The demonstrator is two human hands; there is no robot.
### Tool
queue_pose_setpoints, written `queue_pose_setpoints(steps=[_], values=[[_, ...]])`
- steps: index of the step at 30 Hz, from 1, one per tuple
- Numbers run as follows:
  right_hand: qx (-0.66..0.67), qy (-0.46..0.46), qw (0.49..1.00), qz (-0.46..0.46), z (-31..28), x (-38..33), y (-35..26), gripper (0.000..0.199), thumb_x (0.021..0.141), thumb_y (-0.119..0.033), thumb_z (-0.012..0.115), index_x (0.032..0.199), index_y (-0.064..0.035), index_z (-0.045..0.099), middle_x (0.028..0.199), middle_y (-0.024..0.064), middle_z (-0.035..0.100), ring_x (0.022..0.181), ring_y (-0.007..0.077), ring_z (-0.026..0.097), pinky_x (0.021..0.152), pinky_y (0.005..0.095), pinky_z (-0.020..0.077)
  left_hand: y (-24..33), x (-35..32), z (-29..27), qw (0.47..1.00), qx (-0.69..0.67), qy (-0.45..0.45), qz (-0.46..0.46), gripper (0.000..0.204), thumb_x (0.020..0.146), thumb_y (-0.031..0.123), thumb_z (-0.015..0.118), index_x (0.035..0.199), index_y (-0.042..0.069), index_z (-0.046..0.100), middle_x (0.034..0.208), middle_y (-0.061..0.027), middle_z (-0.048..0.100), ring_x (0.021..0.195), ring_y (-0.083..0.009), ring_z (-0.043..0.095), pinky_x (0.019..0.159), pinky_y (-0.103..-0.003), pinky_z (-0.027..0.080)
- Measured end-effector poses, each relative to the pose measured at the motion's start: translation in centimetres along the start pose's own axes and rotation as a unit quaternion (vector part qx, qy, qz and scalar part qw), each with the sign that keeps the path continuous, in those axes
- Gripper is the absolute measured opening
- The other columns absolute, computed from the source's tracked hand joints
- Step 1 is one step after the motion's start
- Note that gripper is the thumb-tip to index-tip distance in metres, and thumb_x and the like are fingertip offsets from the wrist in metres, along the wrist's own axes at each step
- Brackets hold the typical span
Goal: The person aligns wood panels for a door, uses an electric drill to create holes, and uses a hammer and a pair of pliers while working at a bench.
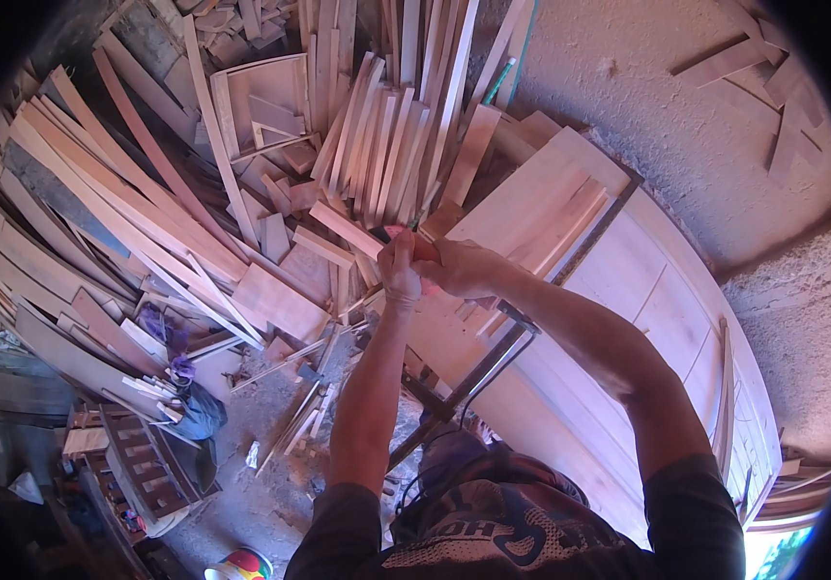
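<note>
**Both hands closed on a red tool at the edge of the board pile**

Nearest the lens is the dark printed shirt [493, 527], filling the bottom edge, and both bare forearms rise out of it toward the middle of the view. The left hand [399, 266] is curled in a tight fist, fingers wrapped round the top of a small red tool [422, 253] (only slivers of red show between the hands). The right hand [464, 268] presses in from the right, fingers closed on the same tool, the two hands touching.

The tool sits right at the near end of a short plank [343, 229], where the leaning bundle of slats [386, 145] meets the wide flat panel [570, 203]. Under the right arm a dark metal bar [493, 358] runs along that panel's left edge, with a thin black cable [483, 377] looping beside it.

Room is scarce to the left: long boards [116, 213] fan out and crowd in. The only open ground is the dusty floor [261, 483] below the left elbow, and bare concrete [686, 126] up right beyond the panel's curved edge.
</note>
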State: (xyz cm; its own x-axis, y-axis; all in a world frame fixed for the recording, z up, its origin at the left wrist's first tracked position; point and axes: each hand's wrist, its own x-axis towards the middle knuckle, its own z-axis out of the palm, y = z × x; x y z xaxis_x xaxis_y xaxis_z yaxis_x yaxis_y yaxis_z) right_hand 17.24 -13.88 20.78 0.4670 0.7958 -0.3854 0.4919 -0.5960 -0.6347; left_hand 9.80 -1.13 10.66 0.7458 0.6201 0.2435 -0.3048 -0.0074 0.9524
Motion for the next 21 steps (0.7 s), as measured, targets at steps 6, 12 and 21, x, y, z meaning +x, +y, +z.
queue_pose_setpoints(steps=[6, 12, 21], values=[[0.010, -0.044, 0.998, 0.032, -1.2, -1.1, -1.9, 0.057, 0.098, -0.050, 0.049, 0.125, -0.0003, 0.051, 0.086, 0.0172, 0.068, 0.058, 0.0248, 0.069, 0.055, 0.0375, 0.0567, -0.4, 0.1, -0.4, 1.000, -0.019, -0.001, -0.022, 0.051, 0.103, 0.035, 0.047, 0.070, 0.000, 0.065, 0.062, -0.0052, 0.063, 0.057, -0.0115, 0.054, 0.057, -0.027, 0.043], [0.020, -0.052, 0.996, 0.072, -1.7, -1.5, -2.5, 0.056, 0.097, -0.049, 0.049, 0.122, 0.0008, 0.052, 0.082, 0.0163, 0.068, 0.059, 0.0240, 0.069, 0.053, 0.0368, 0.0563, 0.2, 0.3, 0.0, 0.998, -0.039, 0.001, -0.042, 0.052, 0.102, 0.034, 0.046, 0.068, 0.000, 0.065, 0.062, -0.0053, 0.063, 0.055, -0.0113, 0.054, 0.056, -0.027, 0.043], [0.025, -0.058, 0.996, 0.055, -1.6, -1.3, -2.4, 0.054, 0.097, -0.048, 0.049, 0.122, 0.0004, 0.053, 0.080, 0.0158, 0.067, 0.053, 0.0230, 0.066, 0.047, 0.0359, 0.0545, 0.0, 0.6, 0.0, 0.997, -0.046, 0.011, -0.055, 0.051, 0.102, 0.034, 0.048, 0.068, -0.001, 0.065, 0.061, -0.0055, 0.063, 0.055, -0.0117, 0.055, 0.056, -0.027, 0.044]])
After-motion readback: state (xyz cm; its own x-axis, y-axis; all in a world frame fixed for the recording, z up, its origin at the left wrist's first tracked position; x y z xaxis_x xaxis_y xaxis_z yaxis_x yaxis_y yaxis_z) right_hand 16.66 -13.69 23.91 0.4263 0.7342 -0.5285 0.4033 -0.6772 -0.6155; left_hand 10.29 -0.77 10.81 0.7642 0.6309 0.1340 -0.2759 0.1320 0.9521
